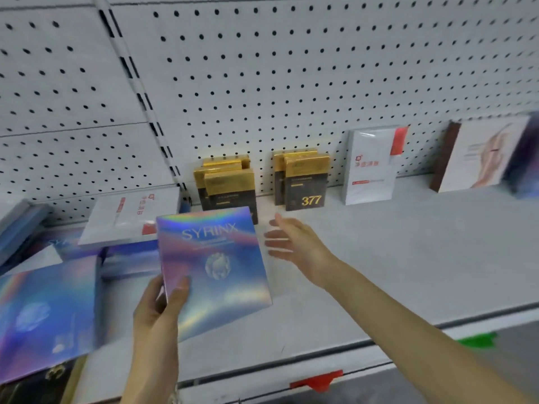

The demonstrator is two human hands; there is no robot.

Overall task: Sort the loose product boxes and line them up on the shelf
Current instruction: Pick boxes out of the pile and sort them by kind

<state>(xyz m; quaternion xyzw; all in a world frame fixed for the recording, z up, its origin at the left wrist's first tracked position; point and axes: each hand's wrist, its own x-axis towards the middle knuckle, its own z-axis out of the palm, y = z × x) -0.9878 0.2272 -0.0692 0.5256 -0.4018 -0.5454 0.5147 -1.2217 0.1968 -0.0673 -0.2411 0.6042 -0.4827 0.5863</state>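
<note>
Head view: the left hand (pixel 159 304) grips the lower left corner of a holographic SYRINX box (pixel 213 269), thumb on its face, holding it tilted above the shelf (pixel 408 258). The right hand (pixel 294 243) hovers just beside the box's right edge — fingers spread and loose, touching nothing. At the pegboard (pixel 291 83) stand two clusters of black-and-gold boxes (pixel 306 182), then a white box (pixel 372 164) upright. More holographic and white boxes lie piled at left (pixel 52 310).
</note>
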